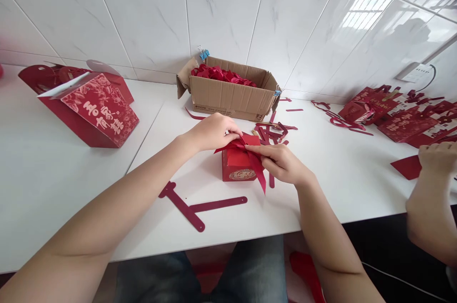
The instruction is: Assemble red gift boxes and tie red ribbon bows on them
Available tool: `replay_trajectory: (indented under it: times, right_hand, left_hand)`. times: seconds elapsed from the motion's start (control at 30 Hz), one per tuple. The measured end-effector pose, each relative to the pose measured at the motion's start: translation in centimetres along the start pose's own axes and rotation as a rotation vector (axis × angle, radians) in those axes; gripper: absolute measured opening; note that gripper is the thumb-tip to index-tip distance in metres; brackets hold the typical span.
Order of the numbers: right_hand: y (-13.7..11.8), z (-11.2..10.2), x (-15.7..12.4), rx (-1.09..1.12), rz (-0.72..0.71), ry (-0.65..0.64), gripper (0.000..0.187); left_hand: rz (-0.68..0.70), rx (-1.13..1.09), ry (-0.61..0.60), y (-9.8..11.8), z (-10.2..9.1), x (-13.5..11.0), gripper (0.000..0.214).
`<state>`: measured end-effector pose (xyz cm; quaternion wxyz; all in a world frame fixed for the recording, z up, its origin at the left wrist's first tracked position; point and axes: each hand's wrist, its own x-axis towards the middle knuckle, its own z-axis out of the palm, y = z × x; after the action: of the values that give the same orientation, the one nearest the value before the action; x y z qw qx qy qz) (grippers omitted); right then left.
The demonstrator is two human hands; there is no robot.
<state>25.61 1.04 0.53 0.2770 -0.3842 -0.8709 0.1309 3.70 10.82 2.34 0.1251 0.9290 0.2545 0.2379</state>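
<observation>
Nearest: person's legs in blue denim, under edge of glossy white tabletop. Just in from edge, approx. centre, two flat maroon paper strips w/ rounded ends, one touching the other. Past them, small red cardboard gift box w/ cream patterned emblem sits on tabletop, btwn both hands. Shiny red ribbon lies over box top, tails hanging off either side. L hand: fingers & thumb pinched narrow on ribbon at box top. R hand: index fingertip on ribbon's middle, thumb tucked below; can't tell if it grips. Behind box, loose heap of maroon strips. Far R, co-worker's hand by dark-red flat piece. Far L, larger red house-shaped paper box w/ white Chinese lettering. Back: open brown cardboard carton w/ red ribbons inside, near white grey-veined tiled wall.
</observation>
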Motion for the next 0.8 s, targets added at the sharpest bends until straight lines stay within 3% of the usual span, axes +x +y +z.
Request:
replay_trajectory:
  times: [0.17,0.3,0.4,0.53,0.6,0.8]
  right_hand:
    - [-1.0,-0.7,-0.1,0.067,0.02,-0.139,0.051]
    - [-1.5,-0.6,-0.1,0.104,0.003,-0.169,0.052]
    - [-1.1,-0.4,-0.2,0.136,0.032,-0.096,0.054]
    - [-0.1,-0.3,-0.2,0.019,0.051,0.215,0.041]
    - [0.2,-0.3,-0.1,-0.049,0.012,0.311,0.033]
    - [0.4,0.3,0.4,-0.008,-0.034,0.223,0.034]
  left_hand:
    - [-0.02,-0.033,-0.004,0.5,0.2,-0.1,0.023]
    - [-0.069,-0.034,-0.003,0.6,0.2,0.0,0.025]
    - [-0.076,-0.032,-0.032,0.6,-0.3,0.0,0.025]
    - [-0.104,-0.024,-0.15,0.9,-1.6,-0.4,0.023]
    - [-0.108,-0.012,-0.202,1.2,-2.3,-0.6,0.021]
    - [-0.058,0.04,-0.14,1.8,-2.4,-0.7,0.016]
